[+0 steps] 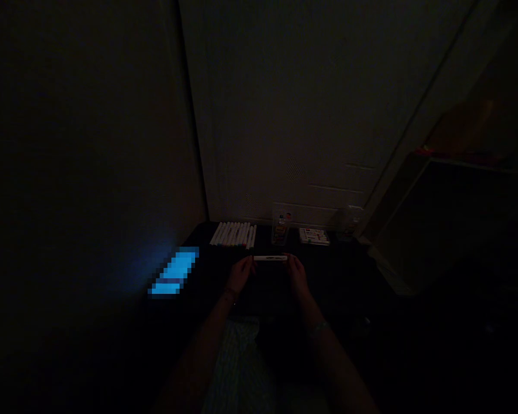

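Left hand [240, 275] pinches one end of a white pen [270, 258] between thumb and fingers, and the right hand [297, 272] grips the opposite end in the same manner. From where I stand, the white pen lies level across the gap between both hands, raised at the near side of the goods, with dark lettering along its barrel too small to read. It appears to be held above the dark table [341, 282], though the dim light prevents me from telling how far. Beyond the left hand, a row of white pens [233, 234] lies side by side, with coloured ends towards the person. Beyond the gap between the hands stands a clear pack [280, 230], contents indistinct. Farther off and slightly right of the right hand lies a flat pack [314, 236]; past that, a second clear package [353, 221] stands near the wall [293, 115]. Well to the left of the left hand, a bright blue panel [175, 272] glows, its detail obscured. Left wrist bears a bracelet [230, 295].
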`<action>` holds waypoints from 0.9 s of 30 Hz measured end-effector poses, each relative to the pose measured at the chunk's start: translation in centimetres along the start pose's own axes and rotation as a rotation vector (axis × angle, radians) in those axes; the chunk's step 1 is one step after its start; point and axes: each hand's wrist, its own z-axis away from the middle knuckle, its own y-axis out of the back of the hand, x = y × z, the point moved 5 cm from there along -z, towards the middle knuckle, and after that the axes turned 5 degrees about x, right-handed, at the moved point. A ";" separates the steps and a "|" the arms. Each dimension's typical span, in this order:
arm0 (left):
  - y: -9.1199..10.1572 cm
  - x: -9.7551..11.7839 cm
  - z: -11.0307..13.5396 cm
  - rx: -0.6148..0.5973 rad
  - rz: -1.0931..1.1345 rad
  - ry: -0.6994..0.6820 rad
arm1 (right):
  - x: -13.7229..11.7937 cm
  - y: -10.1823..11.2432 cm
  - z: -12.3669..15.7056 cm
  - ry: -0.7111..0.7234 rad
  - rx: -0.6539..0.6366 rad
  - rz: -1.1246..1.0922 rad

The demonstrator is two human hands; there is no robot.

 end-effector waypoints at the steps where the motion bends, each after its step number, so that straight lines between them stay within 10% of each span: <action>1: 0.0 0.2 0.0 0.002 -0.004 -0.006 | 0.0 0.0 0.0 0.004 0.001 0.008; 27: 0.4 1.1 0.2 0.031 0.027 0.029 | 0.2 0.3 -0.3 -0.005 0.047 0.005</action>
